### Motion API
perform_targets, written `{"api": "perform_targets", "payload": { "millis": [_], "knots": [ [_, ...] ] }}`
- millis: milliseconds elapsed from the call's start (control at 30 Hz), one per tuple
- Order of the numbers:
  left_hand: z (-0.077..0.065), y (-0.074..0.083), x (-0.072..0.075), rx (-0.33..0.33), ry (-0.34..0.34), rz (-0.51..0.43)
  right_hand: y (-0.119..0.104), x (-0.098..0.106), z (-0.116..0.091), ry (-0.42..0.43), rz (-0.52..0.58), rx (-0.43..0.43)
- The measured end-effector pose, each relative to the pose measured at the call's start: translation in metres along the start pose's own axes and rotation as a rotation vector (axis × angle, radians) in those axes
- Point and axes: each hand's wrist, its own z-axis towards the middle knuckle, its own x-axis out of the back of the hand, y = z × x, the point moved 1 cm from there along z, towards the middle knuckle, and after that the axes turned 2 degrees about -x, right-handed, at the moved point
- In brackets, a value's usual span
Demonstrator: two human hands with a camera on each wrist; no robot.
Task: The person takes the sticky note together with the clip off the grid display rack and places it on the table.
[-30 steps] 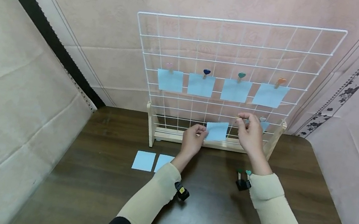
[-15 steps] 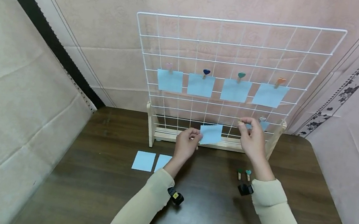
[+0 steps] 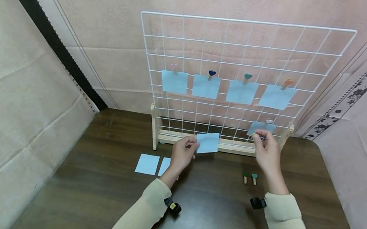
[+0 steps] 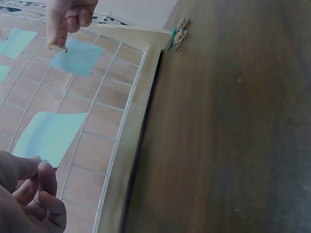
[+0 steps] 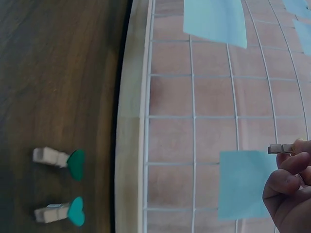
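My left hand (image 3: pixel 182 155) pinches a light blue paper note (image 3: pixel 207 143) by its left edge, in front of the bottom of a white wire grid (image 3: pixel 201 113). Between the thumb and fingers of my right hand (image 3: pixel 269 151) is a small wooden clothespin (image 5: pixel 279 149). That hand is just in front of a blue note (image 3: pixel 260 128) clipped low on the grid's right side. Higher up, a row of several blue notes (image 3: pixel 206 87) hangs from clothespins with heart-shaped tops, such as a dark blue one (image 3: pixel 212 73).
Two clothespins with green hearts (image 5: pixel 58 158) lie on the dark wooden table (image 3: pixel 211 215) near my right wrist. Left of my left forearm lie two blue notes (image 3: pixel 147 164), one partly covered. Wooden feet (image 3: pixel 154 128) support the grid; cloth walls stand around the table.
Both hands have drawn back from the grid toward me. The left went leftward with its note, the right rightward with its clothespin. More of the low right note now shows.
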Motion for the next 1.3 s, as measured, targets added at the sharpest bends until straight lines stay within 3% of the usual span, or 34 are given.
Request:
{"api": "perform_targets", "payload": {
  "millis": [533, 800, 1300],
  "knots": [
    [-0.017, -0.013, 0.005, 0.047, -0.027, 0.025, 0.03, 0.011, -0.017, 0.027, -0.025, -0.089],
    [-0.023, -0.021, 0.006, 0.035, -0.03, 0.055, 0.043, 0.013, -0.021, 0.018, -0.067, -0.123],
    [-0.039, -0.033, 0.008, 0.078, -0.031, 0.019, 0.063, 0.015, -0.033, 0.029, -0.054, -0.134]
  ]
}}
